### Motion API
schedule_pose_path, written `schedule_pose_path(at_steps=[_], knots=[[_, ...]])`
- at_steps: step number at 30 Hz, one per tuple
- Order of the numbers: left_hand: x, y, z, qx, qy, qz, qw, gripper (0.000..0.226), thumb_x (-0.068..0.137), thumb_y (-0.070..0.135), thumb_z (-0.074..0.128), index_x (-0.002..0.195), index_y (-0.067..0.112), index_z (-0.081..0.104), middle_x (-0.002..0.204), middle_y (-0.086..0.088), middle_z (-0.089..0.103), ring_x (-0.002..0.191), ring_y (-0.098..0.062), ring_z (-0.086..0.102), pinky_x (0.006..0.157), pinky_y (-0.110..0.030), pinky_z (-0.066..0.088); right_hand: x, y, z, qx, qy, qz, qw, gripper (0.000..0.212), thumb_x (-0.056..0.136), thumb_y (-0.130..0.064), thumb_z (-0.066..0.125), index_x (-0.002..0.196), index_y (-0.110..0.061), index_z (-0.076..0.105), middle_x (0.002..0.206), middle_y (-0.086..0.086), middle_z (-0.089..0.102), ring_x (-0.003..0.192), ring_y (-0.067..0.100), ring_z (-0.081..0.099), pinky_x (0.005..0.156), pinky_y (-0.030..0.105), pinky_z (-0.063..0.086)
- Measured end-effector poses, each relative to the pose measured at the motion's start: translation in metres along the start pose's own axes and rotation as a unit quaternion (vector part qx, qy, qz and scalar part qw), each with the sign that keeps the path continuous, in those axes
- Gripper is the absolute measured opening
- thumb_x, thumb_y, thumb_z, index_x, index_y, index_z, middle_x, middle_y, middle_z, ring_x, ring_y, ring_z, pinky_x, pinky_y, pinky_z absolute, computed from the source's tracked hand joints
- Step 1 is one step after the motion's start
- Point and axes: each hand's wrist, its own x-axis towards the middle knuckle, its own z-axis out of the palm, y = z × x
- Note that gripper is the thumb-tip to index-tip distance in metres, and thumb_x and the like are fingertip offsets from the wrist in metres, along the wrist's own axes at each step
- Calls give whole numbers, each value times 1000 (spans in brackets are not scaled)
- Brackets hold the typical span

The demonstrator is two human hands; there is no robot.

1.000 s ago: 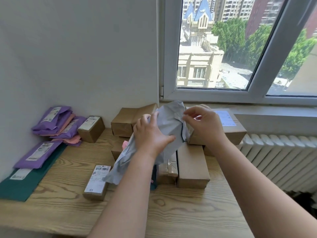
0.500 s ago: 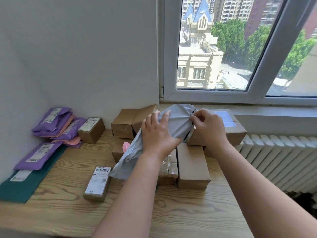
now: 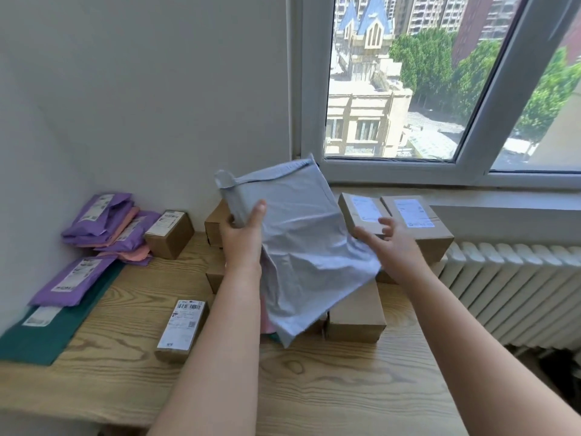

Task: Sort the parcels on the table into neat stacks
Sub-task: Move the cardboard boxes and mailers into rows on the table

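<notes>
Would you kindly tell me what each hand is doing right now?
Left hand: grips the grey mailer near its top corner.
Right hand: open, fingers spread by the mailer's right edge.

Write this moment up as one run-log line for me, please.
left hand: grips grey plastic mailer bag, held above brown cardboard boxes | right hand: open beside bag's right edge | bag not yet placed

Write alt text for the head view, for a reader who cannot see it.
The left hand grips a grey mailer held up over cardboard boxes on a wooden table; the right hand is open beside it. Purple mailers lie piled by the wall.
</notes>
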Motion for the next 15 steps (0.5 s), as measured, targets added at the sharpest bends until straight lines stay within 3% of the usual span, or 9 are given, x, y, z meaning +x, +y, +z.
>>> schedule_pose_path(at_steps=[3,5,7,10,13,15], knots=[[7,1,-4,-68,21,-17,997,77,66,58,82,122,17,51,110,1,68,98,-19,69,94,-45,55,-6,10,9,55,-12,65,996,93,82,-60,71,154,-19,28,154,10,38,135,29,44,106,44,42],[8,-3,-6,-78,31,-21,996,74,74,56,79,128,15,49,110,2,67,99,-19,68,94,-44,55,-9,13,13,139,-8,112,984,97,80,-59,73,155,-20,26,150,10,42,132,29,49,107,47,44],[6,-4,-8,-91,32,-35,995,83,69,62,78,132,17,49,110,2,67,100,-21,68,93,-45,56,-8,18,18,256,-39,134,956,83,83,-45,77,149,-12,37,133,13,60,113,27,65,97,44,53],[6,-6,-11,-113,33,-48,992,84,65,64,78,132,21,51,112,2,69,102,-22,69,92,-47,56,-7,20,20,340,-37,101,934,39,89,-13,72,125,-4,58,113,19,72,96,30,73,82,37,58],[8,-9,-18,-119,34,-51,991,74,73,60,77,131,22,54,115,1,69,103,-22,69,89,-46,57,-8,18,19,348,-25,87,933,30,89,-4,70,117,-5,60,109,19,72,94,31,73,75,34,59],[9,-10,-22,-123,27,-59,990,82,61,67,78,128,24,56,115,1,70,103,-23,69,90,-48,57,-9,15,20,358,-37,85,929,29,90,-4,68,118,-5,60,107,18,72,87,27,73,69,31,59]])
